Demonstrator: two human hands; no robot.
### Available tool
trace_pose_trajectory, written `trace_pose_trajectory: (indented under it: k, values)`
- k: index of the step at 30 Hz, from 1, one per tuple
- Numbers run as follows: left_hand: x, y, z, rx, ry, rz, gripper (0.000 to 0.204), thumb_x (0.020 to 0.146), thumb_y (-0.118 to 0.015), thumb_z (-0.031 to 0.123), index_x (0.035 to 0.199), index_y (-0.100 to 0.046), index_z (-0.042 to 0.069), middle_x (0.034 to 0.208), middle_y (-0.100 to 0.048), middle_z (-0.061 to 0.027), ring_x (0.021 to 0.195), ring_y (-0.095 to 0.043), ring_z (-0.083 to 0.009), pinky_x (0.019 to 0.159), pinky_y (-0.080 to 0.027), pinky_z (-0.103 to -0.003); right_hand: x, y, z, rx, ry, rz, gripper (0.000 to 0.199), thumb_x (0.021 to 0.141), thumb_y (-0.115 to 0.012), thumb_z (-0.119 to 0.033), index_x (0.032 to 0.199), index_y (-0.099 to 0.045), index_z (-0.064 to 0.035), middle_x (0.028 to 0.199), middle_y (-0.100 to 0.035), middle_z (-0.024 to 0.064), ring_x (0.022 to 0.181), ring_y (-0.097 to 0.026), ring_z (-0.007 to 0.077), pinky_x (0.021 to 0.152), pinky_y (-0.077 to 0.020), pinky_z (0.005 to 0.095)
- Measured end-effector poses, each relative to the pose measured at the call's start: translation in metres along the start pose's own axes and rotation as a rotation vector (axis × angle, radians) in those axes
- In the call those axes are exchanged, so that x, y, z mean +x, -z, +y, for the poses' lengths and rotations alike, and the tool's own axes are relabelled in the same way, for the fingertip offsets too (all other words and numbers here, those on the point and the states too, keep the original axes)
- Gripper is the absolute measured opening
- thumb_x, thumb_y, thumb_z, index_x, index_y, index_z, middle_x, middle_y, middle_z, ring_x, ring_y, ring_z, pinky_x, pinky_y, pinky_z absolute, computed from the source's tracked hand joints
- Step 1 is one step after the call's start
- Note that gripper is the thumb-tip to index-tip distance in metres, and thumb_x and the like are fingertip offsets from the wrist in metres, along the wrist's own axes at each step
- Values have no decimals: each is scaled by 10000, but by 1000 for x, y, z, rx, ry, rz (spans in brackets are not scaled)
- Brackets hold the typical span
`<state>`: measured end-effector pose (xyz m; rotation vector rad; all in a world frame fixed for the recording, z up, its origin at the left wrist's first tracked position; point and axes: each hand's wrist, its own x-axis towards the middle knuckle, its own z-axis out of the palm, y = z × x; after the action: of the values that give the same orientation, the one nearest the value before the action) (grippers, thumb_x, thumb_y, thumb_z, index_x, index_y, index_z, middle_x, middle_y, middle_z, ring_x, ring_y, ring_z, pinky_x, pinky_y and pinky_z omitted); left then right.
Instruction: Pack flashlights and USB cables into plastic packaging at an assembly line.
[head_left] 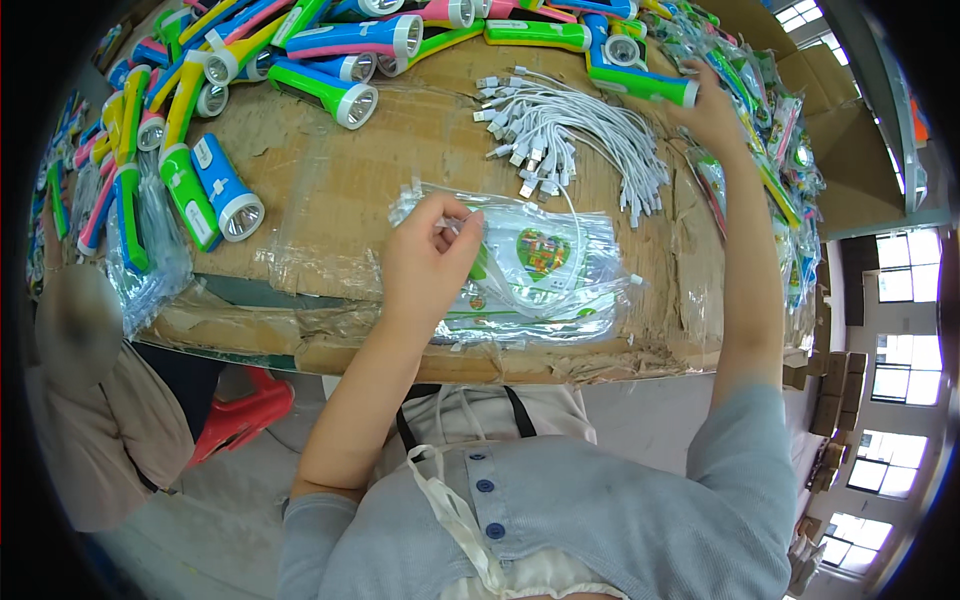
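Left hand [435, 255] is pinching a clear plastic bag [545, 285], thumb and finger together, and the bag's lying on some seriously torn, taped-up cardboard [330, 180]. Right hand [712, 112] is curling half-open around a green flashlight's [640, 86] end beyond the white cables [590, 130]; can't tell if it's gripping. Red stool's [245, 415] sitting lower left, windows [905, 370] are lining the right.

We are looking at a workshop, likely a packing room. Lots of bright flashlights [345, 38] are lying on a tabletop [330, 160] beside white USB cables [590, 135] and clear plastic bags [590, 265]. Brown cardboard boxes [835, 390] are standing near big windows [900, 370].
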<state>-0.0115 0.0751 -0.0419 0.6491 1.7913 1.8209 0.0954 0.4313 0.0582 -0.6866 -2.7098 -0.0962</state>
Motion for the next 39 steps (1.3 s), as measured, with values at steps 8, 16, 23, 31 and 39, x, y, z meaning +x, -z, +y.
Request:
trace_pose_trajectory:
  k: [8, 16, 23, 31, 39]
  values:
    - [3, -2, 2, 12, 24, 0, 112, 809, -638, 122, 819, -570, 34, 556, -501, 19, 471, -440, -38, 434, -335, -191, -77, 39, -128, 1200, -111, 395, 520, 815, -660, -187, 1225, -394, -11, 1092, -550, 139, 1016, -548, 219, 864, -456, 352]
    - [-2, 13, 29, -2, 85, -29, 131, 837, -614, 136, 830, -533, 33, 524, -512, -16, 409, -443, -50, 350, -308, -195, -134, 22, -208, 380, 314, -630, 683, 843, -579, -219, 1415, -213, -147, 1013, -548, 163, 924, -561, 305, 791, -454, 384]
    - [-24, -2, 32, 15, 59, 32, 163, 832, -624, 162, 820, -530, 30, 513, -507, -7, 384, -420, -50, 341, -297, -198, -119, 24, -184, 293, 115, 120, 295, 810, -608, -285, 1026, -636, -86, 929, -576, 127, 825, -575, 306, 695, -466, 394]
    - [-15, 3, 27, 60, 117, -19, 179, 823, -623, 158, 815, -534, 3, 537, -543, -54, 413, -480, -85, 353, -337, -224, -145, 11, -197, 460, 117, -14, 159, 785, -604, -183, 898, -643, -79, 836, -630, 95, 812, -590, 263, 667, -473, 392]
    - [9, 25, 49, 87, 94, -57, 172, 812, -626, 164, 808, -553, 9, 562, -552, -57, 415, -471, -93, 387, -359, -232, -134, 17, -170, 8, 446, -206, 188, 766, -617, -174, 939, -632, -103, 1013, -599, 96, 970, -546, 264, 799, -446, 374]
